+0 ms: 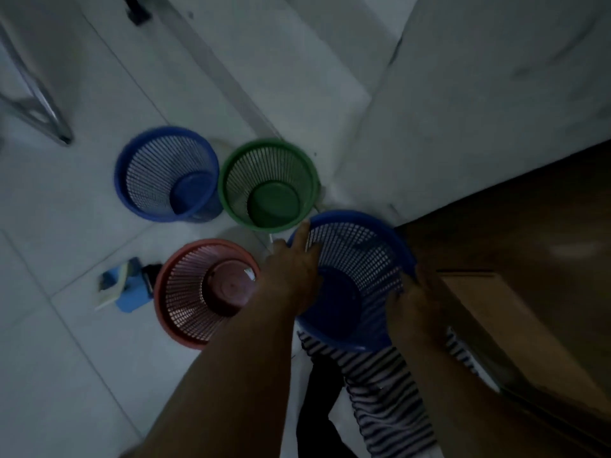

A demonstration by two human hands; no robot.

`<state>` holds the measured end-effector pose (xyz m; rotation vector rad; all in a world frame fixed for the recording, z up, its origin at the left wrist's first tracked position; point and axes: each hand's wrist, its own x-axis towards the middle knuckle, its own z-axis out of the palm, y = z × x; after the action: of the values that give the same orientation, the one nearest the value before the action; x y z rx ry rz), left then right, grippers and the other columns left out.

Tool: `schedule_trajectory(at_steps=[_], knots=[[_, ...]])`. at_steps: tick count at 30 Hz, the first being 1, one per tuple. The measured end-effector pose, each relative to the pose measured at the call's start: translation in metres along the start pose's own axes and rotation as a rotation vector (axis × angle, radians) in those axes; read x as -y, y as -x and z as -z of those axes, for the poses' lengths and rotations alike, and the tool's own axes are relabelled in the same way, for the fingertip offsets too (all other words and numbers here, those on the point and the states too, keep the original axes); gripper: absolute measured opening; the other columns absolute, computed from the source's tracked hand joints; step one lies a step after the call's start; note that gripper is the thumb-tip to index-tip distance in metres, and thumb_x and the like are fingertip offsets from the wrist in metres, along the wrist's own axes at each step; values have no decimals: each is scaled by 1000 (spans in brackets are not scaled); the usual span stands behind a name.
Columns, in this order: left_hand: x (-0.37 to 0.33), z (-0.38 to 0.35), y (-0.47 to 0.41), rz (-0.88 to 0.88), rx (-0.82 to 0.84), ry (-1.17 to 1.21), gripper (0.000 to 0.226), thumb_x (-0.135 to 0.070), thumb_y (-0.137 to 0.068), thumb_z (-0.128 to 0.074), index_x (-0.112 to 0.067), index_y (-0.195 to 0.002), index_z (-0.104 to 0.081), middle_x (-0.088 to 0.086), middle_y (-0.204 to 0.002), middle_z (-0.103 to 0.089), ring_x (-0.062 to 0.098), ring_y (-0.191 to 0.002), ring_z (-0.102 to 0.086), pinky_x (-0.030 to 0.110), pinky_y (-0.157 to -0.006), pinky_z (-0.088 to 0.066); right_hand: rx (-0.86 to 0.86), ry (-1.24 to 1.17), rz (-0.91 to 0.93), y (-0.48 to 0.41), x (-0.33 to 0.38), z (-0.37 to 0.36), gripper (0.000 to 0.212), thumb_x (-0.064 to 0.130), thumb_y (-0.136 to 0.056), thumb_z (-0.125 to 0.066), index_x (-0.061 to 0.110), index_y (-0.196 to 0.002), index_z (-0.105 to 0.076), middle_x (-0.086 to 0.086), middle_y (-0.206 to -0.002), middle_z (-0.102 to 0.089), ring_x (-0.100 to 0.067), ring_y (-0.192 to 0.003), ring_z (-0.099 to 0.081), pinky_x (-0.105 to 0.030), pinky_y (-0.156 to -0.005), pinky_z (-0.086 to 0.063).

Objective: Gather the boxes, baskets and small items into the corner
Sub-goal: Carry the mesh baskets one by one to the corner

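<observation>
Both hands held the near blue basket [357, 252] by opposite sides of its rim, probably to keep it level: left hand [291, 269] gripping, forefinger stretched along the edge, right hand [413, 302] curled over. Beyond, the red basket [206, 292], green basket [267, 185] and far blue basket [167, 173] stood upright, bunched toward the corner [332, 188].

We see four mesh baskets close together: far blue basket [167, 175], green basket [267, 185] and red basket [206, 292] upright, near blue basket [357, 246] tilted; blue box [132, 292] just beside the red.
</observation>
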<state>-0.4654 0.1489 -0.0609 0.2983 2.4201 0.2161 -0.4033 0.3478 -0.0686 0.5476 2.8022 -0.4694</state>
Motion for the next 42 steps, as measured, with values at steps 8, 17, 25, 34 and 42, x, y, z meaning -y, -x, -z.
schedule_trajectory(at_steps=[8, 17, 25, 34, 42], knots=[[-28, 198, 176, 139, -241, 84, 63, -48, -94, -53, -21, -147, -34, 4, -163, 3, 47, -132, -32, 55, -105, -39, 31, -81, 3, 49, 125, 231, 41, 20, -99, -43, 10, -138, -48, -5, -152, -35, -31, -125, -46, -40, -105, -40], [5, 296, 350, 500, -637, 202, 61, -54, -89, -55, -20, -139, -44, -4, -159, -10, 37, -123, -42, 48, -98, -46, -123, -61, 443, 127, 262, 358, 32, 29, -99, -38, 18, -119, -60, 13, -151, -31, -26, -105, -41, -35, -72, -39], [62, 228, 547, 898, -865, 370, 53, -52, -89, -57, -20, -131, -51, -3, -154, -18, 34, -120, -41, 46, -90, -47, -74, -28, 923, 287, 369, 335, 37, 34, -99, -37, 18, -122, -61, 11, -150, -34, -32, -112, -41, -35, -75, -38], [91, 9, 860, 1507, -910, 491, 59, -55, -88, -55, -23, -137, -47, -1, -159, -10, 36, -126, -40, 49, -97, -44, 188, -6, 1510, 642, 416, 228, 40, 35, -97, -38, 17, -127, -58, 7, -151, -33, -33, -112, -41, -37, -79, -37], [-22, -209, 1088, 2060, -753, 642, 57, -55, -93, -48, -20, -137, -44, 5, -157, -13, 38, -121, -42, 47, -99, -41, 542, 107, 2015, 960, 317, 138, 42, 43, -97, -41, 23, -129, -57, 8, -159, -25, -34, -123, -44, -39, -94, -39]])
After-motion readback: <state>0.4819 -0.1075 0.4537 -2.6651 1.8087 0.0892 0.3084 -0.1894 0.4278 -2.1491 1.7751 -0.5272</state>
